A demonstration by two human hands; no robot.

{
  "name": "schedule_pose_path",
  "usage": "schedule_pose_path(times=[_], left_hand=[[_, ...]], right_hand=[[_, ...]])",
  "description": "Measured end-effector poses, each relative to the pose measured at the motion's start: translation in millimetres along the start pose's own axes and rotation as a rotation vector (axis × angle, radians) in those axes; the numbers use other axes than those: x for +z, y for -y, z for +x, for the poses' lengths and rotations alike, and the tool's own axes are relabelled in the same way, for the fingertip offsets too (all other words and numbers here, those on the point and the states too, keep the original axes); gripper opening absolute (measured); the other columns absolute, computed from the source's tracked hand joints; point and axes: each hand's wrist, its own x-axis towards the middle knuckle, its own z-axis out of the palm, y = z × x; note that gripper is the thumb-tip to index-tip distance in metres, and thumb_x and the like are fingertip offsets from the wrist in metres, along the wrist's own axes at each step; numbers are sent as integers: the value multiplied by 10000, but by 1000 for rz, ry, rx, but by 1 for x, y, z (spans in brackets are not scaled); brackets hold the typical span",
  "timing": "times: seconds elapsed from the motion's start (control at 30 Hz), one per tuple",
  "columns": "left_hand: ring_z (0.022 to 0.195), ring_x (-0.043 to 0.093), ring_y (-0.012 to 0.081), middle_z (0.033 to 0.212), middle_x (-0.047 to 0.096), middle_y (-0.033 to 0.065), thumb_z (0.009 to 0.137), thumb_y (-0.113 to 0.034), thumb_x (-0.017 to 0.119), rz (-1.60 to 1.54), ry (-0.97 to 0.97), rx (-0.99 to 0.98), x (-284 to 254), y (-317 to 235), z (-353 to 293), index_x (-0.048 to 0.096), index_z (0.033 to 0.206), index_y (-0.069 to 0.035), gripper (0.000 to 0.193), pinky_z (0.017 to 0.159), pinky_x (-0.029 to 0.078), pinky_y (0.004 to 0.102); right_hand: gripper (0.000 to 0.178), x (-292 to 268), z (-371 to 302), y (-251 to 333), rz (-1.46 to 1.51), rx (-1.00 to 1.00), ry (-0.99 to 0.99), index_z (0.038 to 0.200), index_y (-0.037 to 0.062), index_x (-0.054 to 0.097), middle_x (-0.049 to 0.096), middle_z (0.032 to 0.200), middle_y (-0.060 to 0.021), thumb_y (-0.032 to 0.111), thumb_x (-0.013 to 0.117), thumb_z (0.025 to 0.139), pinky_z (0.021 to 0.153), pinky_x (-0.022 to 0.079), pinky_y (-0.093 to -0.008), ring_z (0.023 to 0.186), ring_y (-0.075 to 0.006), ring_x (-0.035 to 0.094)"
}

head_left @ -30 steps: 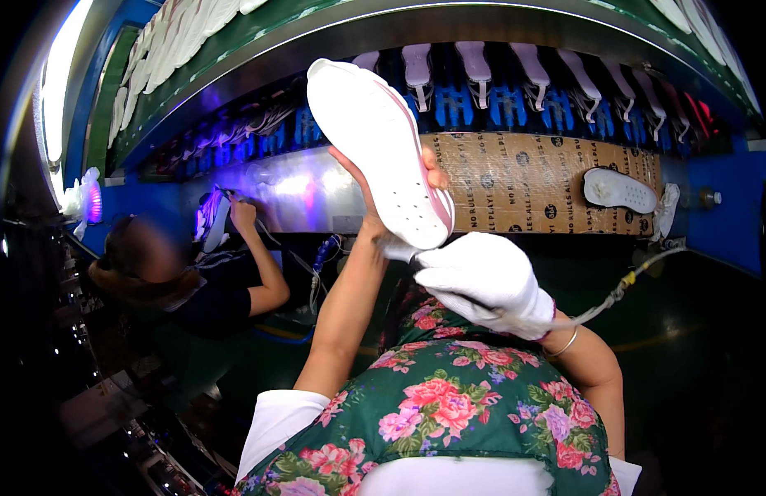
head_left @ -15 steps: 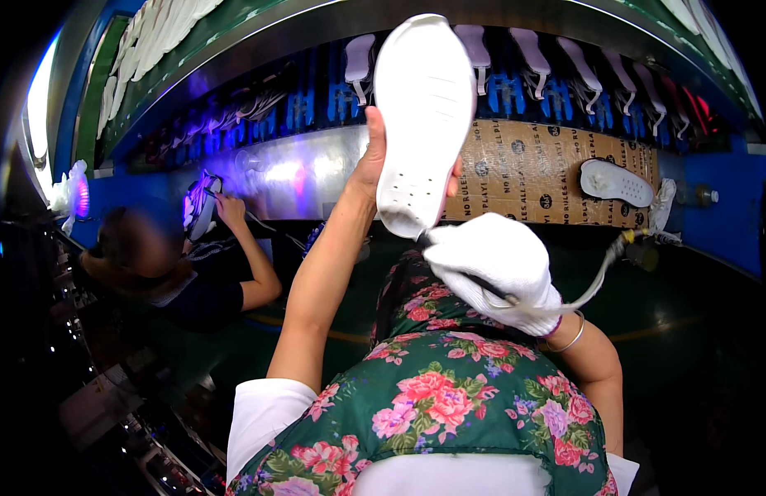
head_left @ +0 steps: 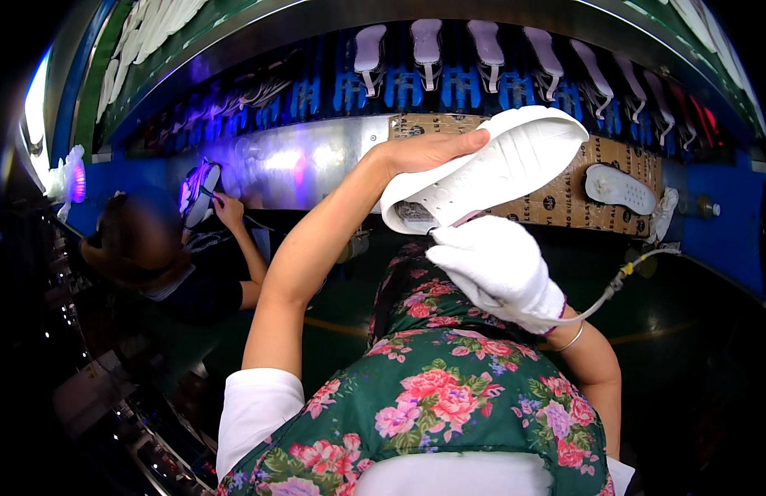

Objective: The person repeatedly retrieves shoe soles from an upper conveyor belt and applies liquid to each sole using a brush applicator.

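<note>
A white shoe sole (head_left: 515, 157) is held up in front of me, tilted with its toe to the right and its hollow side showing. My bare left hand (head_left: 436, 152) is closed on its far edge, thumb on top; the other fingers are hidden. In a white knit glove, my right hand (head_left: 498, 264) is closed around a hose-fed brush, mostly hidden by the glove. The brush's dark tip (head_left: 433, 236) is at the sole's heel end; whether it touches, I cannot tell. From the glove a pale hose (head_left: 596, 304) curves off to the right.
Another white sole (head_left: 621, 189) lies on printed cardboard (head_left: 614, 152) covering the bench's right part. Left of it is bare metal benchtop (head_left: 333, 165). Behind, pale shoe parts (head_left: 370, 48) stand in a row on blue holders. At left, a person (head_left: 197, 273) works on a shoe (head_left: 199, 194).
My left hand has turned the sole from nearly upright to a slant, its toe swinging right and down. The gloved right hand stays near the heel end.
</note>
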Motion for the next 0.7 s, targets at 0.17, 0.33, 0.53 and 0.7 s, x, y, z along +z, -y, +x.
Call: schedule_pose_path(times=[0.17,0.33,0.53,0.7], left_hand=[[1276,517,317,1392,513,222,896,-754,376,562,106,-158,2,-14,8,492,1390,13,919,1045,428,374],[1377,390,370,1472,415,235,885,-787,312,803,184,-130,-1,-14,17,447,1422,9,969,1143,309,400],[1391,365,379,1492,378,245,863,-809,323,782,128,-222,-18,5,28,431,1430,13,1005,1139,320,407],[1389,374,362,1490,386,237,859,-817,311,790,121,-192,-6,-19,20,421,1438,8,1014,1138,323,407]], right_hand=[[195,-5,7,1,315,255,78,948,83,724,711,932,-93,62,761,758,762,563,-340,840,-267,690],[203,-4,2,-6,121,297,-15,949,100,736,714,919,-84,66,776,752,746,556,-325,855,-259,691],[196,-6,2,-9,178,373,-27,921,88,738,718,920,-99,70,789,732,747,554,-334,832,-247,698],[200,-11,3,-11,247,410,3,937,87,735,722,931,-99,71,779,743,730,552,-329,823,-252,697]])
